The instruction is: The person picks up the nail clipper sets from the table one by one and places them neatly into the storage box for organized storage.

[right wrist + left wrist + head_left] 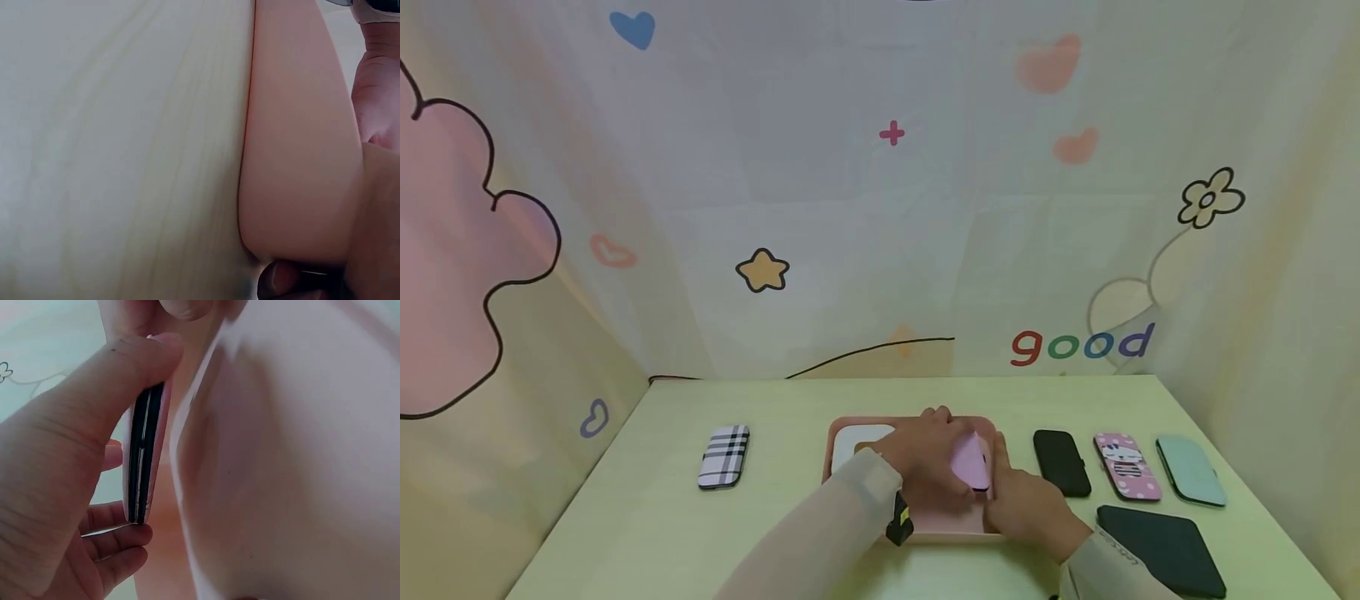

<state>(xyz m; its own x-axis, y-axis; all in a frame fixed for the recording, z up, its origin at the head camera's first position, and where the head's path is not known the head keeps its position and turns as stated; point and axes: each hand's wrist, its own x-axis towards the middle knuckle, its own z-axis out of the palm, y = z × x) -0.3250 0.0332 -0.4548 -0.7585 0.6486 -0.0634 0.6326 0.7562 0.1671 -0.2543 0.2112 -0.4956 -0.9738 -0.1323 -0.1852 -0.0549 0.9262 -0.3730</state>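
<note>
A pink tray (940, 521) with raised walls stands in the middle of the table. My left hand (925, 454) reaches over it and grips a flat lilac-pink case (972, 462) near the tray's right side. In the left wrist view the pink case (145, 450) stands on edge between thumb and fingers, a black seam running along its side. My right hand (1033, 508) holds the tray's right wall, one finger stretched along it. The right wrist view has fingertips (281, 278) curled at the tray's corner. A white flat case (850, 443) lies in the tray's left part, partly hidden by my left hand.
A black-and-white plaid case (724, 457) lies at the left. To the right are a black case (1062, 462), a pink cartoon case (1127, 467) and a mint case (1191, 471). A larger dark flat case (1165, 546) lies in front of them. A printed curtain (850, 208) hangs behind the table.
</note>
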